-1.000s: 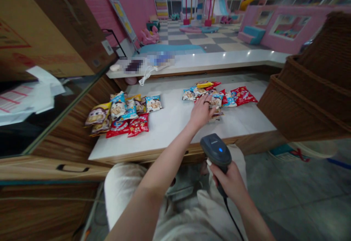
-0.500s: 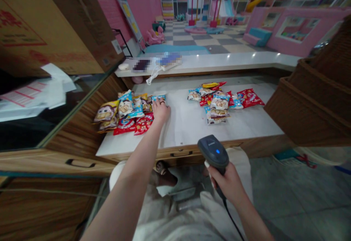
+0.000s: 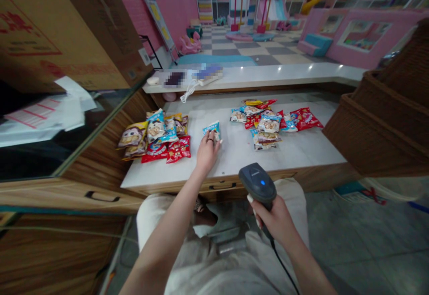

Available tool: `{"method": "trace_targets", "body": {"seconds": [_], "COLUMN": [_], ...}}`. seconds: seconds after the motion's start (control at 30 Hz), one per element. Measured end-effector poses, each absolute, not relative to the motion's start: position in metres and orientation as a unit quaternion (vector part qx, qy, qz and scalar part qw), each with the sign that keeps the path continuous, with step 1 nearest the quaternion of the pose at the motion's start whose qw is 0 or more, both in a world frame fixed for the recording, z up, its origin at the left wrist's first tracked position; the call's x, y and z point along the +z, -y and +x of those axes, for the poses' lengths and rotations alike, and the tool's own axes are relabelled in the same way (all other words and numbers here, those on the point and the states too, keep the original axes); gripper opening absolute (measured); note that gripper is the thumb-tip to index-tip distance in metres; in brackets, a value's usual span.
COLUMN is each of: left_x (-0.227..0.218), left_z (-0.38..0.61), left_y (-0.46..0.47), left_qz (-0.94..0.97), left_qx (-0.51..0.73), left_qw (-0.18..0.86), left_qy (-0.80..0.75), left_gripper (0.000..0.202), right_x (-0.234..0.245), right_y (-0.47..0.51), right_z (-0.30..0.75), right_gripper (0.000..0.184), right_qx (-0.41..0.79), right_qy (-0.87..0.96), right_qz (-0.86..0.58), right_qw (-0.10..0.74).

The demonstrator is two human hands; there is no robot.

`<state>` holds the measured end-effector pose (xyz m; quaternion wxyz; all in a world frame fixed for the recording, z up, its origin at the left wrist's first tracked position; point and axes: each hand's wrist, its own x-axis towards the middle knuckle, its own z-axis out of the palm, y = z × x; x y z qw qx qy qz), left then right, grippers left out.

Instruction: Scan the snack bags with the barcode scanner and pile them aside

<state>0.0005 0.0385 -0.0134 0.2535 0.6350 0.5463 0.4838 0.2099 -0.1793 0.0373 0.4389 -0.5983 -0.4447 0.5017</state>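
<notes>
Blue-and-white snack packet: lies on the white surface (image 3: 231,165), the packet (image 3: 211,126) sitting in the gap between two groups of snacks and touching neither.
Left hand: the left hand (image 3: 207,153) is over the packet's near part, palm down, fingers reaching forward onto it; whether they pinch it or only rest on top, I cannot tell.
Packet from hand: straight ahead of the left hand, under its fingertips; this hand is much the nearer one.
Packet's long axis: cannot be judged, as fingers cover part of it; its far edge slants slightly, the right end farther from the person.
Right hand: the right hand (image 3: 275,221) is closed around the handle of a dark handheld barcode scanner (image 3: 256,182).
Scanner to packet: the scanner is on the person's side of the packet and to its right, well apart from it, its head directed forward and a little left; a blue light shows on top.
Scanner cord: the black cord (image 3: 284,264) runs from the handle's lower end toward the person.
Left group: brown, blue and red snack packets (image 3: 178,149), overlapping.
Right group: more overlapping snack packets (image 3: 269,124), mixed in colour.
Far right: brown woven baskets (image 3: 378,129).
</notes>
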Motion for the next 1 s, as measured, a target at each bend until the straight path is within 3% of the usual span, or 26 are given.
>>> {"method": "trace_targets", "body": {"seconds": [0.17, 0.3, 1.0], "left_x": [-0.009, -0.006, -0.008], "left_z": [0.005, 0.007, 0.011], "left_y": [-0.02, -0.018, -0.016], "left_qz": [0.403, 0.217, 0.185], "left_qx": [0.631, 0.647, 0.596], "left_qw": [0.488, 0.625, 0.673], "left_qy": [-0.449, -0.379, -0.398], "left_gripper": [0.04, 0.042, 0.048], "right_x": [0.042, 0.039, 0.036], "right_y": [0.178, 0.178, 0.166], "right_z": [0.209, 0.206, 0.184], "right_gripper": [0.036, 0.037, 0.036], "right_qx": [0.491, 0.49, 0.48], "right_qy": [0.45, 0.456, 0.513], "right_qz": [-0.602, -0.598, -0.569], "right_qw": [0.44, 0.441, 0.427]}}
